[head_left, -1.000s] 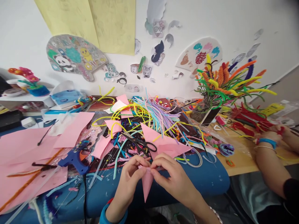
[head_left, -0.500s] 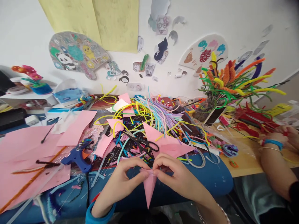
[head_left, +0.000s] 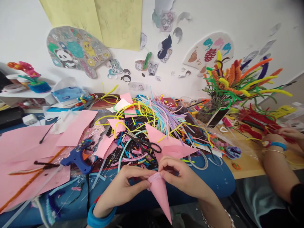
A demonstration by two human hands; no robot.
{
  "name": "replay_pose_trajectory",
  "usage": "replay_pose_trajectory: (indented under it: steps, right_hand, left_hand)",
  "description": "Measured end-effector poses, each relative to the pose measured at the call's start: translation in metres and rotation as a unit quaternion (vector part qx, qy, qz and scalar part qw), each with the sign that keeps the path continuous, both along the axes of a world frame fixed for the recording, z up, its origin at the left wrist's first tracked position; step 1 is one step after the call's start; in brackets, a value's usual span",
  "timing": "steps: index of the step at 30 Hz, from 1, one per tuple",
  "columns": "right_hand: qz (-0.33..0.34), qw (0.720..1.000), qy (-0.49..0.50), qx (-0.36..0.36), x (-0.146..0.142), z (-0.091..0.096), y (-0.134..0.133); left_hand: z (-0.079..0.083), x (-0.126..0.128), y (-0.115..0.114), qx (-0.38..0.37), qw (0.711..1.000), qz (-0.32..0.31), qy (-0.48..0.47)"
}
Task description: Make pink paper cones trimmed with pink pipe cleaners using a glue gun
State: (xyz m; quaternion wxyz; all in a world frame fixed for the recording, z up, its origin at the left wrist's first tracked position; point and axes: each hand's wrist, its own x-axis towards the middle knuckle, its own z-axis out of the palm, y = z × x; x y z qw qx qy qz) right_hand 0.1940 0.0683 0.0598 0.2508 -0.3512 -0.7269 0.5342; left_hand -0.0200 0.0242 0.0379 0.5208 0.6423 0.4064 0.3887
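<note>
A pink paper cone (head_left: 161,193) hangs point-down between my hands, its tip leaning to the lower right. Around its wide top edge runs a pale pink trim, which looks fuzzy. My left hand (head_left: 131,182) pinches that edge from the left, thumb below and fingers above. On the other side my right hand (head_left: 179,174) pinches the rim between thumb and fingers. Just beyond my hands lie black-handled scissors (head_left: 145,146) and a cut piece of pink paper (head_left: 167,144).
A blue glue gun (head_left: 79,158) rests on pink sheets (head_left: 21,148) at left. Fuzzy pipe cleaners (head_left: 163,114) pile up behind. A roll of tape (head_left: 200,160) lies at right. Another person's hand (head_left: 275,142) works among red strands beside a vase of colourful stems (head_left: 237,82).
The cone has turned so its tip swings rightward and more of its side and trimmed rim shows. My fingers have shifted along the rim. The camera view has moved slightly.
</note>
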Motion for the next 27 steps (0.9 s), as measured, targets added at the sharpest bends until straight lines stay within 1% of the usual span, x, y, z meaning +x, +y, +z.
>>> replay_pose_trajectory:
  steps: [6,10,13,19,24,27]
  right_hand:
    - [0.007,1.000,0.003,0.001,-0.002,-0.003,-0.002]
    - [0.012,1.000,0.006,-0.009,-0.001,-0.005,-0.001]
    - [0.013,1.000,0.009,-0.015,-0.002,-0.006,0.000]
    - [0.000,1.000,0.009,-0.017,-0.004,-0.008,0.001]
    - [-0.012,0.999,0.010,-0.034,-0.006,-0.007,0.001]
    - [-0.012,0.999,0.015,-0.051,-0.005,-0.008,0.001]
  left_hand:
    - [-0.010,-0.003,0.000,-0.028,0.999,0.000,-0.041]
    - [-0.012,-0.006,0.000,-0.080,0.990,-0.051,-0.108]
    - [-0.012,-0.007,-0.001,-0.097,0.984,-0.071,-0.131]
    - [-0.013,-0.003,-0.002,-0.128,0.978,-0.053,-0.157]
    - [-0.015,0.000,-0.002,-0.134,0.978,-0.039,-0.155]
    - [-0.016,0.000,-0.002,-0.135,0.976,-0.032,-0.170]
